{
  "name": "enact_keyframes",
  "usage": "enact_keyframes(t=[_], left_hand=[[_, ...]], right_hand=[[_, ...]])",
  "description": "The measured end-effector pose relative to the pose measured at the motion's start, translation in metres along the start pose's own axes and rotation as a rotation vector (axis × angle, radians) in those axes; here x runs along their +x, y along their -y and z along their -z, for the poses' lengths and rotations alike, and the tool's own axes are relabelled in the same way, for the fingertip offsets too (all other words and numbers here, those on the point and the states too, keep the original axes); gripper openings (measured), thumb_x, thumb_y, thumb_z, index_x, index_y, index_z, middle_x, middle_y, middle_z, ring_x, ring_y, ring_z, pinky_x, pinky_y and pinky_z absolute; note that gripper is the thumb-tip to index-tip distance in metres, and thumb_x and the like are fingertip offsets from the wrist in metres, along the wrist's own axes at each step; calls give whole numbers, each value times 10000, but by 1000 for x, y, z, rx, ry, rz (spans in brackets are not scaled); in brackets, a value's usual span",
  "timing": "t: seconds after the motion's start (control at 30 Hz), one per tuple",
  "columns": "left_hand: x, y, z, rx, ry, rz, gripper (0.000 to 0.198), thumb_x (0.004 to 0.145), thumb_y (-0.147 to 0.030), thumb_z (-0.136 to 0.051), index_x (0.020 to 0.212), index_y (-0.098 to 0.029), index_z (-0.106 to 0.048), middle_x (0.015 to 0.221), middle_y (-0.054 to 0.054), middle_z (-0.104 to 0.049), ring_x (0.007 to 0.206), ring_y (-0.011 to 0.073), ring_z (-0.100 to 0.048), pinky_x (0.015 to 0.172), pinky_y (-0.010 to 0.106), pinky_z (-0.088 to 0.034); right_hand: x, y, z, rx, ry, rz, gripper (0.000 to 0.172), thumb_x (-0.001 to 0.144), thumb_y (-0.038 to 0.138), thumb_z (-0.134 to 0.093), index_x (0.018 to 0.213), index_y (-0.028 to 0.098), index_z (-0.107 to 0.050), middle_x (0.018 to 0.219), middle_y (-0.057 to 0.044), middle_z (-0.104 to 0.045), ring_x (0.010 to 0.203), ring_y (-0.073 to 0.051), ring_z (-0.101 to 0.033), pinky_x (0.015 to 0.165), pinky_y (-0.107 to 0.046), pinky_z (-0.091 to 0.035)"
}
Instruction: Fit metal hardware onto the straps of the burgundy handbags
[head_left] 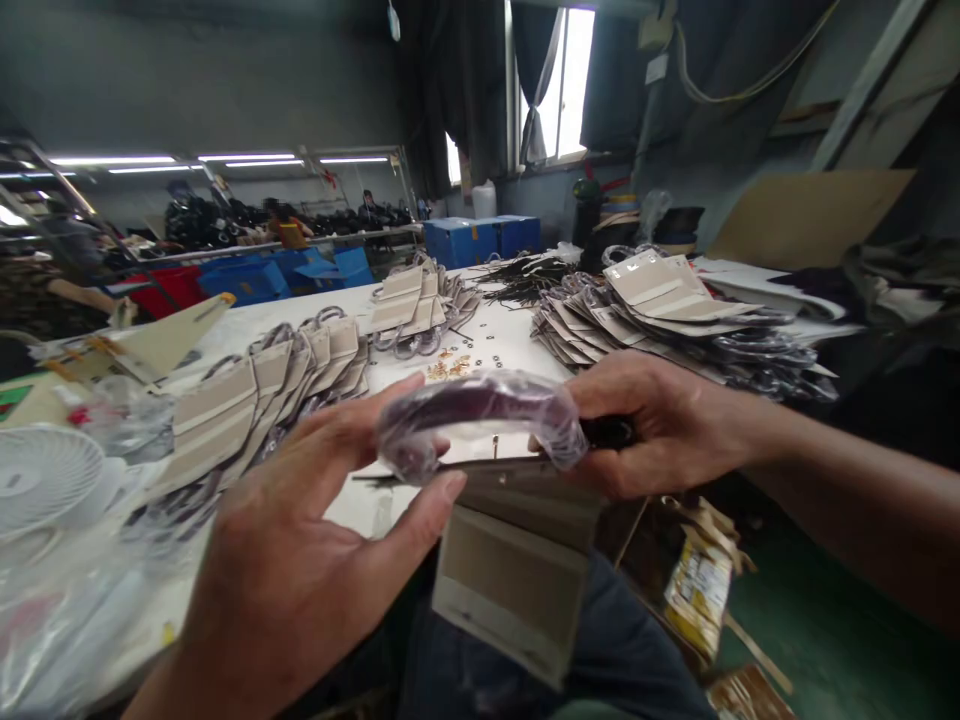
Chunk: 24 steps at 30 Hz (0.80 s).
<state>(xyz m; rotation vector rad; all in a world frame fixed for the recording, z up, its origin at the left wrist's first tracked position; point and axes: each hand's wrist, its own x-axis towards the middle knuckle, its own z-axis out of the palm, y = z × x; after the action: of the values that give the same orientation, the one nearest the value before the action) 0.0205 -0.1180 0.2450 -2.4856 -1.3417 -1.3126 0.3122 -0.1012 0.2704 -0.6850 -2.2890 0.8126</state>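
Observation:
A dark purple bag handle wrapped in clear plastic arches up in front of me. Below it hangs a beige bag panel with a pale strip across it, reaching down over my lap. My left hand grips the left end of the handle, its thumb at the panel's upper edge. At the other end, my right hand is closed by the handle, with a black object in its fingers whose kind I cannot make out. A small metal pin stands up at the panel's edge beneath the arch.
Stacked beige panels with wrapped handles lie at left, centre and right of the white table. Small gold metal pieces are scattered beyond my hands. A white fan stands left; people work behind.

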Motion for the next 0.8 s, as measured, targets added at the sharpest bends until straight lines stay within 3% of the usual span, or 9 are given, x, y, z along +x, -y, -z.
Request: enact_keyframes(t=[0.1,0.23,0.27,0.33,0.4,0.47,0.57,0.67,0.8], left_hand=[[-3,3,0,-14,125,-36,118,845,-466,-745,905,-370,-780,937,-57,-788,949,246,-746,943,425,-632],[-23,14,-20,-129,255,-36,248,862,-429,-724,1083,-344,-799,1081,-23,-812,1042,248,-746,1067,435,-575],[-31,17,-29,-194,292,-9,294,864,-401,-721,1141,-331,-790,1147,-11,-804,1093,253,-738,1102,441,-549],[-53,23,-55,-387,393,124,332,869,-373,-714,1186,-306,-783,1201,15,-793,1134,269,-730,1102,442,-542],[-80,29,-89,-655,445,439,334,875,-379,-712,1175,-258,-795,1156,58,-804,1087,291,-748,1005,416,-591],[-107,37,-128,-959,304,836,370,869,-413,-722,1166,-203,-794,1101,88,-812,1027,306,-765,908,396,-621],[-141,53,-182,-1199,21,1156,450,784,-448,-820,1115,-145,-793,984,107,-817,927,311,-774,838,390,-623],[-161,71,-217,-1292,-133,1326,480,719,-427,-880,1095,-142,-790,935,96,-816,874,288,-781,799,368,-624],[-169,89,-235,-1317,-201,1448,482,678,-394,-904,1068,-135,-788,872,93,-813,836,281,-789,759,358,-632]], right_hand=[[17,12,14,44,70,-78,22,774,161,-806,777,152,-786,599,68,-633,516,-48,-530,511,-177,-387],[44,-23,5,172,-168,-137,192,769,293,-822,657,161,-737,505,99,-565,482,-25,-489,472,-179,-307],[54,-35,1,168,-118,-138,207,743,322,-841,649,168,-740,497,100,-565,481,-30,-483,469,-187,-302],[79,-55,-8,107,157,-138,207,657,345,-898,665,181,-772,506,94,-596,486,-50,-490,470,-207,-311],[105,-73,-21,9,464,-163,188,624,330,-915,696,195,-807,532,76,-641,490,-71,-507,473,-225,-321],[130,-94,-41,-75,652,-243,146,623,300,-907,684,202,-818,537,54,-662,479,-87,-512,474,-241,-319],[155,-135,-79,-128,653,-394,198,491,246,-953,588,191,-789,501,28,-645,472,-113,-503,493,-261,-311],[168,-180,-116,-205,669,-445,217,488,263,-957,587,180,-783,515,11,-650,517,-136,-520,529,-275,-331],[173,-224,-141,-270,708,-436,216,589,326,-930,680,187,-792,571,27,-655,579,-133,-545,569,-265,-351]])
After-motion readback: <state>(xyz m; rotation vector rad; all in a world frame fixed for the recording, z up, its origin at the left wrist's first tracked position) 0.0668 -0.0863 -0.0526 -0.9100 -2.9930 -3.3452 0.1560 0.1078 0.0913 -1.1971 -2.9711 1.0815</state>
